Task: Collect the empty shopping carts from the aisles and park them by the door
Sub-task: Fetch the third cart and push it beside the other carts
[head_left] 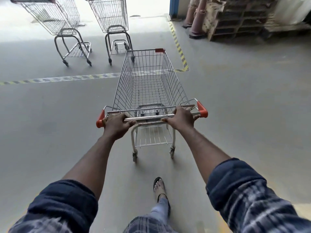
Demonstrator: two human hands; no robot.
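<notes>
On the head view, my left hand (116, 125) and right hand (181, 119) each wrap the handle bar (148, 117) of the empty shopping cart (148, 81) at 12 o'clock. At 11 o'clock stand a far-left cart (55, 19) and a middle cart (111, 14).

Near cart (149, 88), empty, orange-capped handle, is standing upright; left far cart (54, 18) and right far cart (111, 15) are standing empty beyond.
</notes>
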